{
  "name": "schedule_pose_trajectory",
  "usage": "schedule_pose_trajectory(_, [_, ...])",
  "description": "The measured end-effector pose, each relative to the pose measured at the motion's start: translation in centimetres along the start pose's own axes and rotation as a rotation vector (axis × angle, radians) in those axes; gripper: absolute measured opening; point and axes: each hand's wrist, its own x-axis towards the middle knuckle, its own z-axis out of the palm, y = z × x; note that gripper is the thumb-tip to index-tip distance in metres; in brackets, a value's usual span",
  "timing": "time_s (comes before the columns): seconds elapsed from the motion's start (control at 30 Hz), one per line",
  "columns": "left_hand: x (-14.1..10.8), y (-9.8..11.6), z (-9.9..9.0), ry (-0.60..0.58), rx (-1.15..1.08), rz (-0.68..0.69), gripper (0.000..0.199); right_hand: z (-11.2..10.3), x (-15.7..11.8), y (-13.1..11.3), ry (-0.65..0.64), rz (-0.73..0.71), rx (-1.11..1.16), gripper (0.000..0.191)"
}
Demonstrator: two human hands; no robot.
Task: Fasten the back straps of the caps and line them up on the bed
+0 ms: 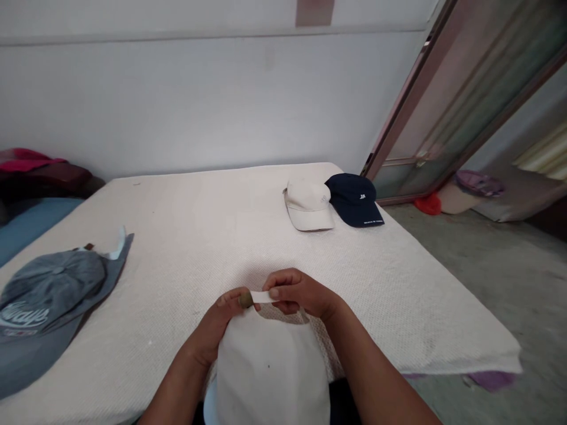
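Note:
A white baseball cap (pixel 274 366) is close to me at the table's front edge, its back opening facing away from me. At that opening, my left hand (pixel 228 313) is closed on the cap's strap beside a brass-coloured buckle (pixel 245 300). My right hand (pixel 299 292) pinches the white strap (pixel 262 297) a little to the right of the buckle. Between the two hands the strap is stretched nearly level. Part of the cap's lower body runs out of view at the bottom.
A grey cap (pixel 48 295) with white lettering lies at the left. Farther back on the right, a cream cap (pixel 309 203) and a navy cap (pixel 354 199) sit side by side on the white-covered table (pixel 199 218). A wall (pixel 199 106) stands behind, with a sliding door (pixel 420 118) at the right.

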Motion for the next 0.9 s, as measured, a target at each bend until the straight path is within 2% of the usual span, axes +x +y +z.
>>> schedule_pose_trajectory(0.27, [0.3, -0.7, -0.7, 0.009, 0.023, 0.006, 0.022, 0.4, 0.0, -0.3, -0.089, -0.036, 0.006, 0.016])
schedule_pose_trajectory(0.5, [0.4, -1.5, -1.3, -0.022, 0.038, 0.004, 0.017, 0.5, 0.1, -0.3, -0.092, -0.013, -0.006, 0.014])
schedule_pose_trajectory(0.77, [0.4, -1.2, -1.0, -0.033, 0.12, 0.029, 0.023, 0.6, 0.1, -0.1, -0.124, -0.026, -0.015, 0.015])
schedule_pose_trajectory(0.9, [0.2, -0.8, -0.6, 0.009, 0.12, 0.009, 0.023, 0.6, 0.2, 0.1, -0.096, -0.011, 0.013, 0.011])
